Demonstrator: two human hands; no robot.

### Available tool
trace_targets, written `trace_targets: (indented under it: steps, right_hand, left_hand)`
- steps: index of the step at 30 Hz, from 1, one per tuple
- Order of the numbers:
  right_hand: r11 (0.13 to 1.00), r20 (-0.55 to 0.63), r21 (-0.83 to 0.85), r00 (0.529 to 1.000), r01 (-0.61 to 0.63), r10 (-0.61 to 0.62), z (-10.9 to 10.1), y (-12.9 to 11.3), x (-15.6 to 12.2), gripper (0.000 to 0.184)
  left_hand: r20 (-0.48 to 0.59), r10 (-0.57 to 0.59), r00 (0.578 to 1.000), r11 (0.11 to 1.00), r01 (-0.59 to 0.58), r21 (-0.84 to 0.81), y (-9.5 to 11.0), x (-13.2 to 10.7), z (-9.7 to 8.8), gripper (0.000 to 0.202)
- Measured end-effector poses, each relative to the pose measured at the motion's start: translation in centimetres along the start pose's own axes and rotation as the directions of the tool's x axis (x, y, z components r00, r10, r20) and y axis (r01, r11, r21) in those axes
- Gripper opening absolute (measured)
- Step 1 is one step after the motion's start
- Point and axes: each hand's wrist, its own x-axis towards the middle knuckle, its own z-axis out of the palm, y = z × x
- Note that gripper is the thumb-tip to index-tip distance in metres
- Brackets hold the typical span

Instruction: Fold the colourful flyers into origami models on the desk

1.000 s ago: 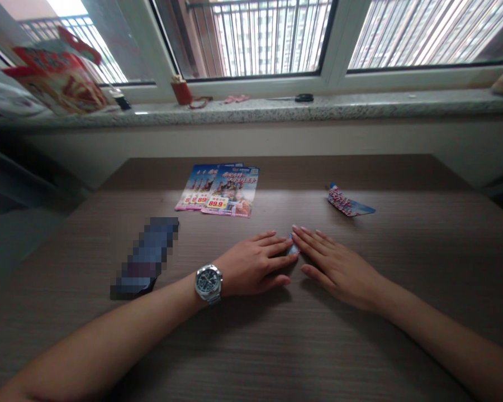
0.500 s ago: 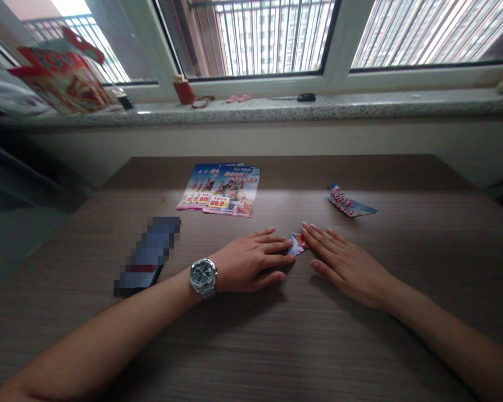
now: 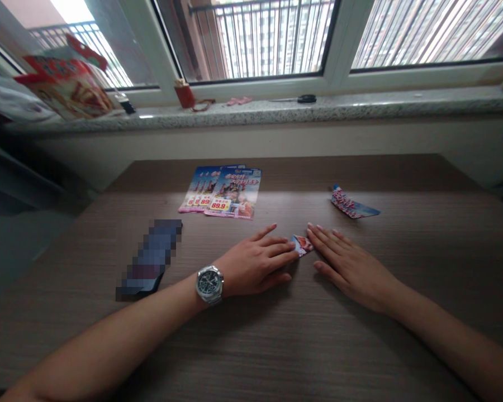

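Note:
Both my hands lie flat on a brown wooden table point(image 3: 276, 346). My left hand point(image 3: 257, 262), with a silver watch on the wrist, has its fingers stretched out and its fingertips pressing on a small folded piece of printed paper point(image 3: 302, 244). My right hand point(image 3: 347, 265) rests open just to the right of that paper, its fingertips touching or nearly touching its edge. Most of the folded paper is hidden under my fingers.
A small stack of colourful flyers point(image 3: 224, 191) lies further back on the table. Another folded paper piece point(image 3: 352, 204) sits at the back right. A dark blurred object point(image 3: 151, 257) lies to the left. The stone windowsill point(image 3: 360, 103) holds a red packet point(image 3: 71, 84) and small items.
My hands have drawn slightly apart, uncovering more of the small folded paper between them. My right hand slid a little to the right.

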Motion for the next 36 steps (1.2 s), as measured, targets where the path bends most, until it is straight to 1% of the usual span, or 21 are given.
trace_targets:
  steps: [3,9,16,22,26,29,33,36]
  right_hand:
    - [1.0,-0.02,0.008,1.0,0.003,-0.003,0.0,-0.1,0.0,0.066]
    - [1.0,-0.011,0.025,1.0,0.007,-0.007,0.0,-0.1,0.0,0.066]
    - [1.0,-0.01,0.018,1.0,0.007,-0.007,0.1,-0.4,0.2,0.065]
    - [0.996,-0.04,0.093,0.999,0.007,-0.003,-0.1,-0.5,0.7,0.057]
    - [0.986,-0.116,0.163,0.993,0.041,-0.022,-0.2,-0.2,1.0,0.048]
    - [0.98,-0.169,0.184,0.985,0.072,-0.041,-0.2,0.1,1.2,0.04]
    - [0.974,-0.202,0.207,0.978,0.09,-0.047,-0.3,0.1,1.3,0.03]
    - [0.967,-0.215,0.231,0.975,0.103,-0.052,-0.4,-0.3,1.4,0.028]
  left_hand:
    - [-0.021,-0.02,1.0,1.0,0.02,0.01,0.1,0.2,0.4,0.048]
    - [-0.015,-0.057,0.998,0.997,0.057,0.046,0.5,0.6,0.8,0.055]
    - [-0.003,-0.126,0.992,0.991,0.126,0.049,1.0,0.9,1.1,0.059]
    - [-0.048,-0.162,0.986,0.987,0.163,0.006,1.0,1.1,1.3,0.049]
    - [-0.066,-0.165,0.984,0.986,0.164,-0.032,0.9,1.2,1.2,0.039]
    - [-0.078,-0.161,0.984,0.987,0.159,-0.038,0.8,1.1,1.3,0.032]
    - [-0.086,-0.164,0.983,0.986,0.16,-0.048,0.7,1.1,1.5,0.026]
    - [-0.09,-0.185,0.979,0.981,0.179,-0.07,0.6,1.2,1.5,0.024]
